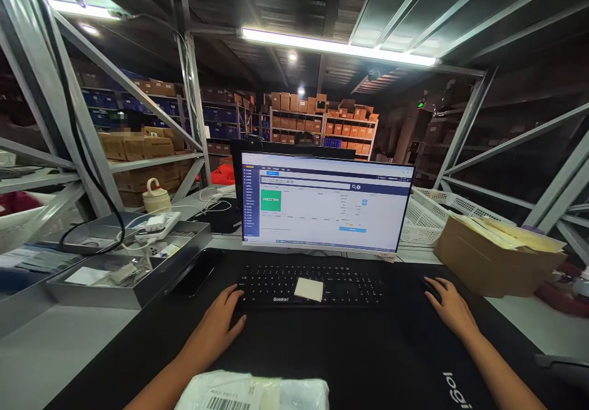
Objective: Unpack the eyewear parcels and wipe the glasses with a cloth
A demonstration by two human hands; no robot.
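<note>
My left hand [219,323] rests on the black desk mat beside the left end of a black keyboard [313,285], fingers loosely curled, with the fingertips touching the keyboard's corner. My right hand [448,307] lies over a dark mouse [430,287] to the right of the keyboard, fingers draped on it. A small pale square pad [308,289] sits on the keys. A lit monitor [324,201] stands behind the keyboard. A white plastic parcel with a barcode label [251,393] lies at the near edge between my arms.
A metal tray [138,287] of small items and cables sits to the left, with a black device [197,272] beside it. A cardboard box [494,256] with papers and white baskets [426,213] stand on the right. Metal shelving frames both sides; box-filled racks fill the background.
</note>
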